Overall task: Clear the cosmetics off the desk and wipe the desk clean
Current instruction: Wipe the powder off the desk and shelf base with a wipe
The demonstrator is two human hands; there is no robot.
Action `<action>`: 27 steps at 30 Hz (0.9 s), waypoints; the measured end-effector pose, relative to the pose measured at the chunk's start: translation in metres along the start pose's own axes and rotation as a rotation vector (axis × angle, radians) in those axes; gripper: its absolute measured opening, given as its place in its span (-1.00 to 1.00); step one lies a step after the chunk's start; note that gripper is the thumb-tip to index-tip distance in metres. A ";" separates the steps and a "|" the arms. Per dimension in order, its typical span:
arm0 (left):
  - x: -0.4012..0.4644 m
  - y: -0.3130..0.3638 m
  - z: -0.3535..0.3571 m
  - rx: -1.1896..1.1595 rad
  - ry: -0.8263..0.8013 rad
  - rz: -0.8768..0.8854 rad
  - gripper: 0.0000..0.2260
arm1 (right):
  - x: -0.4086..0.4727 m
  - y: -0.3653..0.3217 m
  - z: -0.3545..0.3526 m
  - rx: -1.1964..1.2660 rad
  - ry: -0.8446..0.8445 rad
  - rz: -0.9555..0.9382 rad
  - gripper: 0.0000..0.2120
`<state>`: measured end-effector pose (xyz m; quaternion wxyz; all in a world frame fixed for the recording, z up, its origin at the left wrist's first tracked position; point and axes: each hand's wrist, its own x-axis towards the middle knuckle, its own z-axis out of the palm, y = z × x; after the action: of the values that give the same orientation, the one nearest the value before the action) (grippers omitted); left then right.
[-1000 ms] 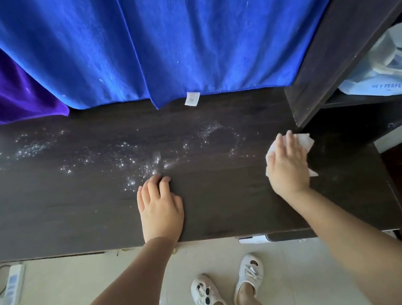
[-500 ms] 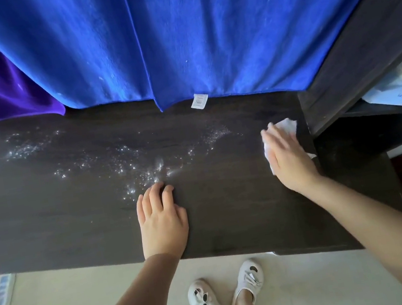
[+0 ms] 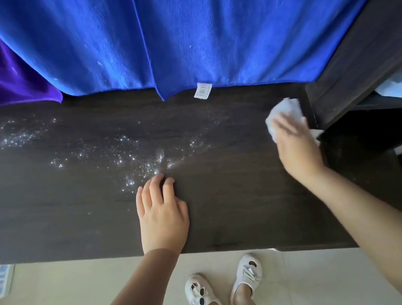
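- The fingers [image 3: 287, 128] of the right hand [image 3: 298, 146] lie flat and close together on a white wipe [image 3: 284, 112], pressing it onto the worktop [image 3: 230, 201] at its far right corner, just beside the dark shelf unit [image 3: 364, 48]; they are motion-blurred.
- The left hand [image 3: 160, 212] rests palm down near the front edge, fingers together and slightly curled — holding nothing, fingertips at the edge of the white powder [image 3: 142, 160].
- The wipe looks soft, light and limp; it will likely bunch or slip unless pinned under a flat palm rather than pinched at a corner.
- The powder is scattered from the middle to the far left — fine and loose, so it may smear.
- No cosmetics show on the worktop; blue towels [image 3: 199, 26] hang behind.
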<state>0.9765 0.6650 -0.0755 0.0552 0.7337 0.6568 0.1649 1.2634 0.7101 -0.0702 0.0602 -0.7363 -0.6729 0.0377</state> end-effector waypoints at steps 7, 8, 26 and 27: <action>0.001 0.000 0.001 0.001 0.004 0.010 -0.64 | 0.007 -0.103 0.016 0.122 -0.125 -0.063 -0.41; 0.001 0.000 0.001 -0.002 0.008 0.014 -0.64 | -0.001 -0.121 0.018 0.128 -0.190 -0.251 -0.38; 0.000 0.002 -0.004 0.025 -0.067 -0.013 -0.64 | 0.051 -0.151 0.016 0.032 -0.301 -0.492 -0.46; 0.000 0.002 -0.005 0.023 -0.071 -0.016 -0.64 | 0.058 -0.145 0.011 0.042 -0.329 -0.548 -0.48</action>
<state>0.9768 0.6645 -0.0706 0.0713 0.7344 0.6622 0.1306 1.1242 0.7811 -0.0596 -0.0265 -0.5104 -0.8459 0.1526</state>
